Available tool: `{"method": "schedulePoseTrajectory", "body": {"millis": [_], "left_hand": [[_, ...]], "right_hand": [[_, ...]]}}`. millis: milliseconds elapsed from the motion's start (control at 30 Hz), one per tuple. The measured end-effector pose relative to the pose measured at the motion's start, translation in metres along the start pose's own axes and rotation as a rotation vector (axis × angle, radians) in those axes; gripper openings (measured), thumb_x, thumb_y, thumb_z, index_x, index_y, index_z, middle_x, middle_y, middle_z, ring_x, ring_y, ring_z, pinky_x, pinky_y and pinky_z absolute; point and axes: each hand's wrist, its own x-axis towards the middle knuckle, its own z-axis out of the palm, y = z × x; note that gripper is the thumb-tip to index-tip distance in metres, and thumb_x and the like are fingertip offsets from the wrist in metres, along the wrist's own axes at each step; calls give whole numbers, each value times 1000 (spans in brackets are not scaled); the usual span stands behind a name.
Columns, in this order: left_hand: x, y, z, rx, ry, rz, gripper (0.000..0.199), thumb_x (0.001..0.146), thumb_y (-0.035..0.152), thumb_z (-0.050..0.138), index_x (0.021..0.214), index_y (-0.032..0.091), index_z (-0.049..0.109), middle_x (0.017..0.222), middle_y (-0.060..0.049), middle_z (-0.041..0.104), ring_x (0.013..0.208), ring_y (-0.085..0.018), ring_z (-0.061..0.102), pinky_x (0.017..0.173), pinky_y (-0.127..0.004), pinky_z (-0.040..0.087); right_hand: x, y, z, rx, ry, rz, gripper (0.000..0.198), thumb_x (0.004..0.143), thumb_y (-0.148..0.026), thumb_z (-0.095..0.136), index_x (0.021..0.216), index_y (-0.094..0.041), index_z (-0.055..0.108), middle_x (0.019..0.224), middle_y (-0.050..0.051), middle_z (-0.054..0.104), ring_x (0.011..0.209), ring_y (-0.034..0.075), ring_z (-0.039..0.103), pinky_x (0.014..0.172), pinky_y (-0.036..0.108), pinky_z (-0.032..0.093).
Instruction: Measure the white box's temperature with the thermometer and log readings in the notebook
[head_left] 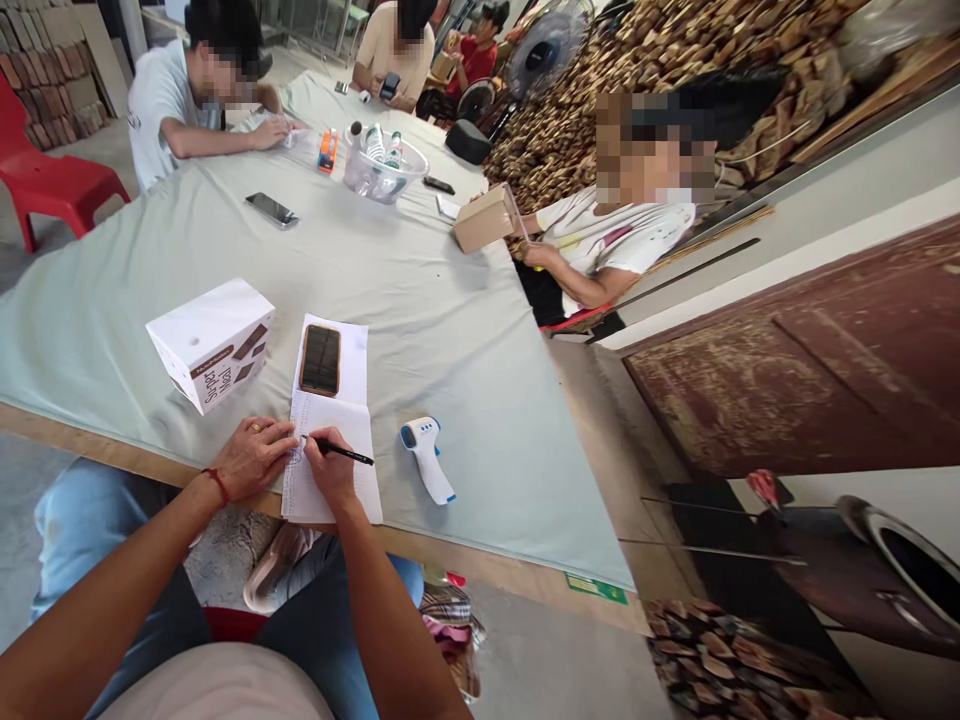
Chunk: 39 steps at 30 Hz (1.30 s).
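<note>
Low in the frame, my right hand (330, 468) grips a black pen (343, 452) on an open notebook (330, 455); my left hand (253, 457) lies flat, steadying the page's left edge on the bench (420, 290).

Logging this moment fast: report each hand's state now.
Left hand: fingers loosely curled, resting on the notebook, gripping nothing.
Right hand: closed on a black pen, tip at the page.

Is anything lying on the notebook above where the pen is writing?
Yes. A phone lies on the upper page of the notebook, above the pen in the right hand. The left hand rests at the notebook's left edge. The page between pen tip and phone is bare.
</note>
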Motion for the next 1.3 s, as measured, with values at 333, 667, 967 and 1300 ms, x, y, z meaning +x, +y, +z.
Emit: {"method": "schedulePoseTrajectory", "body": {"millis": [333, 667, 967, 1300], "left_hand": [[0, 0, 2, -6, 3, -4, 27, 99, 30, 47, 115, 24, 67, 129, -6, 63, 108, -25, 55, 93, -45, 40], [0, -1, 1, -24, 0, -8, 27, 97, 28, 50, 118, 24, 66, 129, -7, 63, 109, -26, 55, 93, -46, 40], [0, 0, 0, -11, -8, -6, 27, 96, 28, 49, 117, 23, 66, 129, -7, 63, 109, -26, 56, 93, -46, 41], [0, 0, 0, -1, -11, -4, 26, 96, 28, 51, 117, 23, 65, 130, -6, 63, 109, -27, 55, 93, -46, 40]], "right_hand": [[0, -1, 1, 11, 2, 3, 12, 76, -33, 53, 70, -23, 56, 64, -1, 61, 60, 16, 54, 62, 30, 49], [0, -1, 1, 5, 17, 1, 13, 75, -34, 52, 69, -23, 55, 64, -1, 61, 60, 16, 54, 62, 30, 49], [-1, 0, -1, 9, -10, 2, 10, 75, -32, 52, 69, -24, 55, 63, -2, 60, 60, 16, 54, 62, 30, 48], [0, 1, 1, 22, 18, 19, 12, 73, -33, 51, 68, -23, 55, 62, -2, 59, 59, 16, 54, 61, 31, 48]]}}
